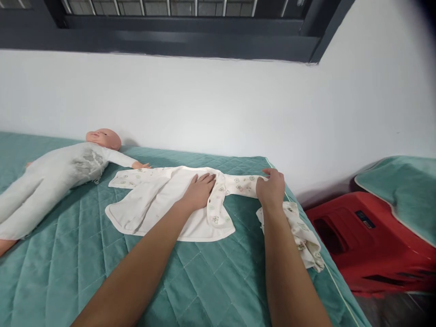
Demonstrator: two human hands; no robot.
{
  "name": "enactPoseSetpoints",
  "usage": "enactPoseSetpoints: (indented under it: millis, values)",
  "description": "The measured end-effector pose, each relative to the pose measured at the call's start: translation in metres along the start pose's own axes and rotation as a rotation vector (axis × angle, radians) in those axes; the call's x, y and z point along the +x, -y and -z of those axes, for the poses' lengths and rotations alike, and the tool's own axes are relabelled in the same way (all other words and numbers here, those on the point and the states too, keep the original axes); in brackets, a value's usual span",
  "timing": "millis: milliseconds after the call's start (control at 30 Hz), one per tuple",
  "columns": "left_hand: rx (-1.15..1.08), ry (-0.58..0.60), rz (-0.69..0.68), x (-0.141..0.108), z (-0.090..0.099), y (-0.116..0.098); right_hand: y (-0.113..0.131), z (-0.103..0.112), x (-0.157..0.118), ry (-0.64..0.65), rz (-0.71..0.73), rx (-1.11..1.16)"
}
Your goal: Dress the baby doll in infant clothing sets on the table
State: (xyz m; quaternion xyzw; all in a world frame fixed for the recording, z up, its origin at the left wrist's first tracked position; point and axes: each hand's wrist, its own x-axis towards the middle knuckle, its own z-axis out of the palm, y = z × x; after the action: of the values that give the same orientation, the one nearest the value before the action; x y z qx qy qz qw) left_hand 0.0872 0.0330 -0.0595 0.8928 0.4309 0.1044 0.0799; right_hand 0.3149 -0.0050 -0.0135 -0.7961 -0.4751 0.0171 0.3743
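A small white baby shirt (190, 225) with a printed pattern lies spread on the green quilted cover, its front opened out and both sleeves stretched sideways. My left hand (200, 190) rests on its inner side near the collar, fingers extended and pressing the cloth. At the end of the right-side sleeve, my right hand (271, 186) has its fingers curled round the cuff, which it partly hides. Just below that hand, partly behind my forearm, is a crumpled printed cloth (304, 238). A baby doll (64, 170) in a white cloth body lies to the left, one hand close to the shirt's other sleeve.
The green quilted cover (211, 272) ends at a piped edge on the right. Beyond it stands a red plastic stool (368, 240) with green fabric (405, 190) over it. A white wall (190, 104) with a barred, dark-framed window (177, 41) rises behind.
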Motion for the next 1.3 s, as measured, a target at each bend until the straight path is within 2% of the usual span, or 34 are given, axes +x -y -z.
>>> enactPoseSetpoints:
  millis: [133,300,467,567,667,767,867,1033,1133,1233,1300]
  values:
    - [-0.063,-0.037,-0.014,-0.001,0.001,-0.001,-0.006,-0.003,0.001,0.080,-0.001,-0.139]
    - [-0.153,-0.132,0.043,0.001,0.001,0.000,-0.011,0.002,0.004,0.337,-0.100,-0.279]
    - [-0.231,-0.200,0.057,0.001,0.002,0.002,-0.016,0.005,0.006,0.325,-0.149,-0.353]
    - [-0.364,-0.271,0.172,0.000,0.005,0.000,-0.022,0.001,0.010,0.354,-0.157,-0.261]
    - [-0.572,-0.294,0.295,-0.001,0.007,-0.006,-0.029,-0.006,0.015,0.307,-0.166,-0.090]
    - [-0.674,-0.230,0.295,0.000,0.006,-0.014,-0.030,-0.012,0.018,0.279,-0.164,0.106]
    - [-0.623,-0.215,0.220,0.002,0.002,-0.020,-0.027,-0.013,0.020,0.245,-0.144,0.352]
    - [-0.481,-0.269,0.228,0.008,-0.003,-0.016,-0.018,-0.011,0.018,0.061,-0.137,0.707]
    - [-0.547,-0.315,0.271,0.011,-0.002,-0.012,-0.015,-0.010,0.017,-0.025,-0.103,0.779]
    - [-0.759,-0.403,0.368,0.013,0.002,-0.010,-0.016,-0.010,0.018,-0.143,-0.067,0.728]
    - [-0.914,-0.457,0.418,0.013,0.006,-0.009,-0.016,-0.009,0.019,-0.157,-0.083,0.684]
